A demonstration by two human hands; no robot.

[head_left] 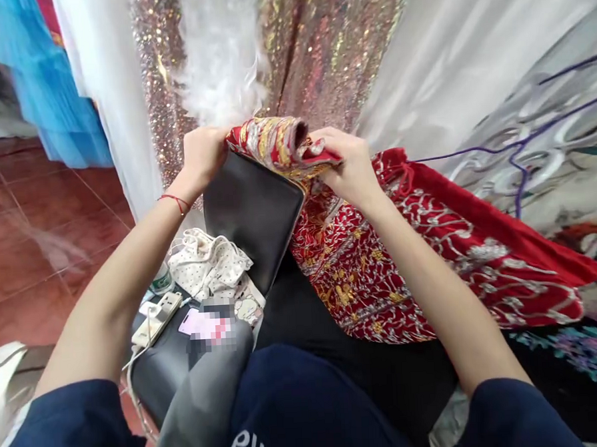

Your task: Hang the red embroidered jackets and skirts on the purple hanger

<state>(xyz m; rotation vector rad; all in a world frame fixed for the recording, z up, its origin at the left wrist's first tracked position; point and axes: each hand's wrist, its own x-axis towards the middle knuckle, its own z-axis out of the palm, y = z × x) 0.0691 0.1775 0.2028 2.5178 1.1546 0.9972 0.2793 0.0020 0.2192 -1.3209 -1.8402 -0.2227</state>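
A red garment [380, 259] with gold and silver embroidery lies spread over my lap and to the right. Its upper edge is rolled into a thick fold [279, 141]. My left hand [203, 155] grips the left end of that fold, a red string around the wrist. My right hand [348, 164] pinches the right end of the fold. Under the fold stands a black padded chair back [250, 212].
Hanging garments fill the background: a sequined dress [314, 49], white feathers [219, 54], white satin [450, 55], blue tulle [51, 83]. On the black seat lie a dotted cloth [208, 261], a power strip [156, 318] and a phone [203, 322]. Red tile floor [33, 224] at left.
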